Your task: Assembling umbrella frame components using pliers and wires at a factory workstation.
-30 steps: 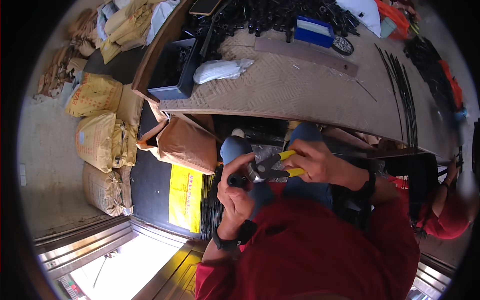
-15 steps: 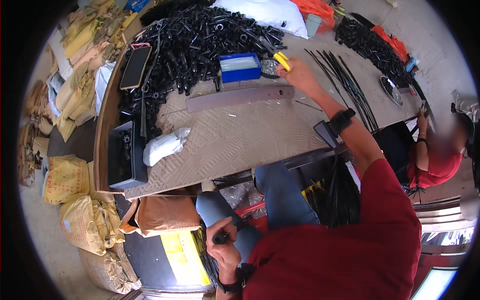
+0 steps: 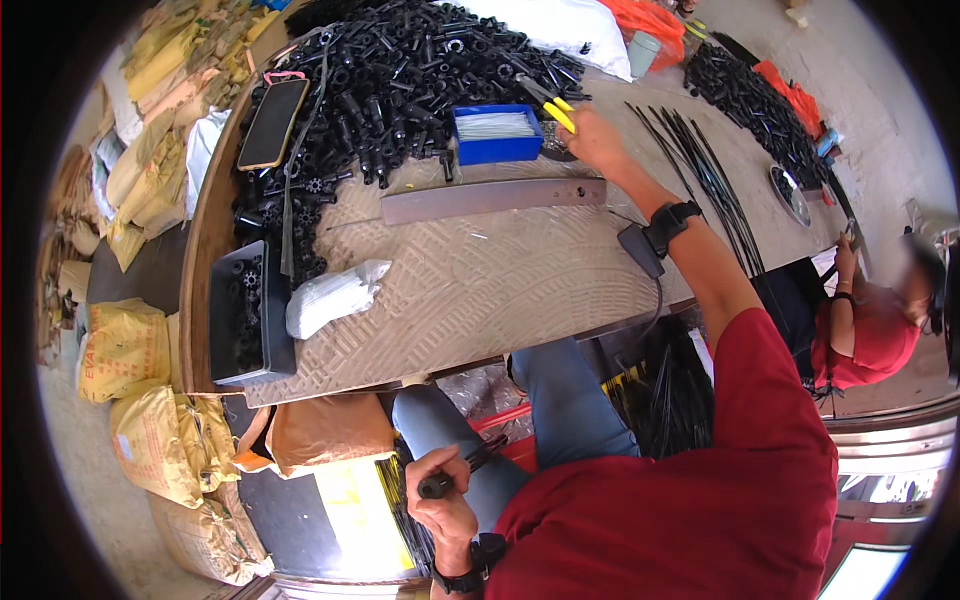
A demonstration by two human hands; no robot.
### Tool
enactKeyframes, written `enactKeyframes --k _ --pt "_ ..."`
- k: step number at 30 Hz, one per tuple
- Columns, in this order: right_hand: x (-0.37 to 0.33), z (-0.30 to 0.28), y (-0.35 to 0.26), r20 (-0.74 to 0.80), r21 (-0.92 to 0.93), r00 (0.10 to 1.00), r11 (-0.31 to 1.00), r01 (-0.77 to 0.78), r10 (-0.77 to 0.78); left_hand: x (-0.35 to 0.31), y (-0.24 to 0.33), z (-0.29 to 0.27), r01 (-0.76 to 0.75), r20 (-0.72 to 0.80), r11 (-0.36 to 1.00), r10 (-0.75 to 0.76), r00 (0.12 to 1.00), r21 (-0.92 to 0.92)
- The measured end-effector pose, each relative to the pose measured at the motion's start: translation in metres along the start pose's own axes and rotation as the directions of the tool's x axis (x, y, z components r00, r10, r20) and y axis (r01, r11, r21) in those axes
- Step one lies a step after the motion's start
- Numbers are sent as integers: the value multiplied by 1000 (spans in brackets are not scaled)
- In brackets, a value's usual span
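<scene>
At the lower middle of the frame, the left hand [image 3: 442, 510] has its grip closed around a black tube [image 3: 436, 487], the round end showing between thumb and fingers, above the person's thigh. At the upper middle, the right hand [image 3: 592, 138] grips the pliers [image 3: 559, 112] by their yellow handles; the jaws point up and left, toward the edge of a heap of black parts [image 3: 390, 85] in the upper left.

Just left of the right hand, a blue box [image 3: 500, 152] filled with pale strips sits on the surface [image 3: 470, 290]. Below the box lies a long flat bar [image 3: 490, 202]. A phone [image 3: 274, 122] rests at upper left, with a grey bin [image 3: 280, 335] and a white packet [image 3: 335, 298] below it. Dark rods [image 3: 708, 180] lie right of center. At the right edge sits a co-worker [image 3: 868, 335] in red.
</scene>
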State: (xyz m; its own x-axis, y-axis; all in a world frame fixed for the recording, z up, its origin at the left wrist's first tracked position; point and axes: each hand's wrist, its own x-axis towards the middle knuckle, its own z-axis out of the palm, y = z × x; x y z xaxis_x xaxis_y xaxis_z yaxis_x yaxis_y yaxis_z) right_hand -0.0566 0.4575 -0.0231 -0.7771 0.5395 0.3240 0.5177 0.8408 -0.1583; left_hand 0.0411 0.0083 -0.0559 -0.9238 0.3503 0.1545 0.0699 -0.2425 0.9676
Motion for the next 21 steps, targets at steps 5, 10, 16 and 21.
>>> enactKeyframes --k 5,10,16,21 --pt "2 6 0 24 -58 999 997 50 -49 -5 0 -3 -22 1 999 22 1000 27" --pt "-2 6 8 -156 78 986 994 77 -64 -6 1 1 -28 6 999 28 1000 29" --pt "-91 -69 -76 -30 719 999 694 33 -15 1 20 8 78 21 997 -78 997 -19" --pt "-209 -92 -148 -167 874 923 381 301 -347 13 40 29 165 272 983 -182 945 84"
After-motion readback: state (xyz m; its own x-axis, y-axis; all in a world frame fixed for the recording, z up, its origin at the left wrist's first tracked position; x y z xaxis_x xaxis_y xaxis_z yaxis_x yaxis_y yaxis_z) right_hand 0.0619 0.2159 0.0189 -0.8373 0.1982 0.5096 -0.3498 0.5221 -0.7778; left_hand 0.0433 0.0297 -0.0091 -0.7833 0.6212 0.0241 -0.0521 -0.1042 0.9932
